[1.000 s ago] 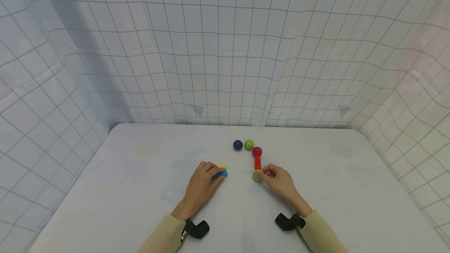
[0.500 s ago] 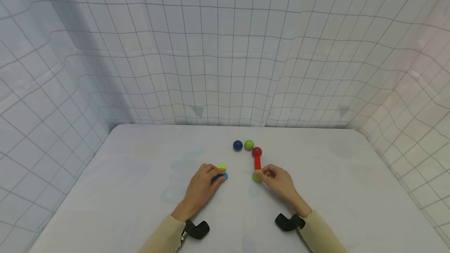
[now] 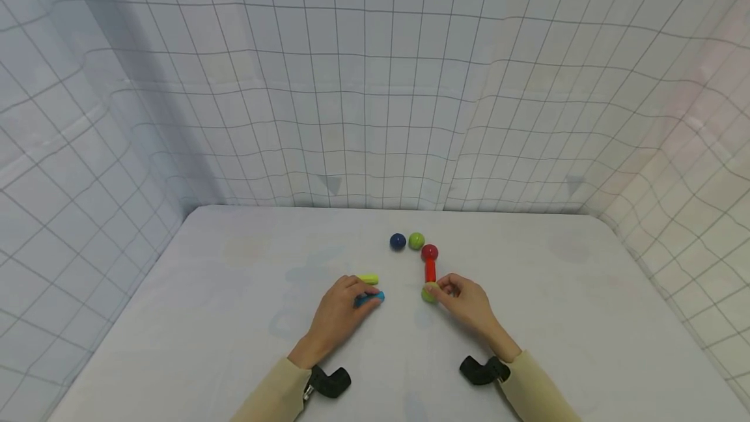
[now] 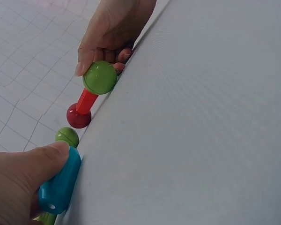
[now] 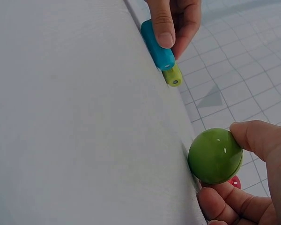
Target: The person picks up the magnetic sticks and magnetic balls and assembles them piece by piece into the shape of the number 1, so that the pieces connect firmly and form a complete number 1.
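Note:
My left hand pinches a short blue rod between thumb and fingers, low over the white table. The rod has a small hole in its end. Just behind it lies a yellow-green rod. With thumb and fingertips, my right hand holds a green ball at the near end of a red rod. A red ball sits at that rod's far end, so the three form a line pointing away from me. In the right wrist view the green ball hides most of the red parts.
Behind the red ball, to its left, a second green ball and a dark blue ball rest side by side on the white table. White grid-patterned curtains stand along the back and both sides.
My left hand has drawn the blue rod slightly toward me and to the right, away from the yellow-green rod. The right hand holds the green ball in nearly the same place.

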The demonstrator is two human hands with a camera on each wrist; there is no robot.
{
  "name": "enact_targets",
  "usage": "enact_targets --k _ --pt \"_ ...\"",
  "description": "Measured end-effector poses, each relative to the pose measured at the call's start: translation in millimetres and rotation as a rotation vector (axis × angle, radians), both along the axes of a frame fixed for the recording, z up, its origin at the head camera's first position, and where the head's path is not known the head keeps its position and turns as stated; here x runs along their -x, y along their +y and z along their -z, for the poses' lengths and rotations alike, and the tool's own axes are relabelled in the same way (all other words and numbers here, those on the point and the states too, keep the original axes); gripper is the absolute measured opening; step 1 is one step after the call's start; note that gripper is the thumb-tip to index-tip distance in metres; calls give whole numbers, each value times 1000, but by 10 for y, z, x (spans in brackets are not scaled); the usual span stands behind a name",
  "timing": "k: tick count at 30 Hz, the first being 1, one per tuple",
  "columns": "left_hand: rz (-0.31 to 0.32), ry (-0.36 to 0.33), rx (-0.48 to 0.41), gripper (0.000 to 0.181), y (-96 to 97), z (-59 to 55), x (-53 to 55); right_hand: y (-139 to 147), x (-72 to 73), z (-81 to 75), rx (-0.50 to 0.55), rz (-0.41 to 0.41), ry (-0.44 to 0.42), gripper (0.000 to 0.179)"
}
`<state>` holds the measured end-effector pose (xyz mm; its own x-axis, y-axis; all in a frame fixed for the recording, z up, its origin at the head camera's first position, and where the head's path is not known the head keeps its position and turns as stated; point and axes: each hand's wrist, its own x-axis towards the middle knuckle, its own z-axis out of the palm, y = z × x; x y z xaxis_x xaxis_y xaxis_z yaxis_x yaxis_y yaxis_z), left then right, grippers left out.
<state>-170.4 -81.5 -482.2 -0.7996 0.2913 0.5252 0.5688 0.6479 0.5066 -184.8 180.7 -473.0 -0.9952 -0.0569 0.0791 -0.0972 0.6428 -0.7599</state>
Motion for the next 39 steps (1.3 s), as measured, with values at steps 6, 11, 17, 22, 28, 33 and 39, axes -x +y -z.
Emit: enact_targets --k 6,11,17,22,28,33,39 --pt "21 -84 -40 15 19 3 -1 8 -1 17 1 -3 10 23" --pt "27 -131 -80 17 25 -10 -9 22 -1 36 1 -3 -9 24" --pt "4 -193 -121 21 15 -21 -23 21 2 38 5 -5 -16 25" --pt "-7 -252 -131 24 7 -29 -24 15 5 30 14 -4 -17 24" --pt "-45 -322 -136 25 18 -44 -17 13 13 28 17 -7 -13 23" --pt "-57 -359 -114 26 41 -94 -39 16 10 22 20 -5 -12 24" --pt "-63 -368 -78 23 61 -128 -69 13 14 27 20 -6 -15 25"
